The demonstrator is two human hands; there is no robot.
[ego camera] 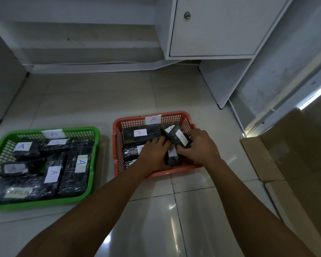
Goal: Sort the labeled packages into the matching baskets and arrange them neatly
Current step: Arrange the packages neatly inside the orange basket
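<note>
Both my hands are inside the orange basket (182, 115), which sits on the tiled floor (93, 101) just right of the green basket (93, 145) with a narrow gap between them. My right hand (200, 147) grips a tilted B package (180, 137), its long axis running from far-left to near-right. My left hand (152, 154) rests flat, fingers straight, on packages beneath. A cardboard box (285, 145) stands near the right.

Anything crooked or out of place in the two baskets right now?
Yes. In the orange basket, the B package gripped by the right hand sits tilted over others, unlike the flat B package behind. In the green basket, A packages lie at mixed angles, and one label isn't readable.
</note>
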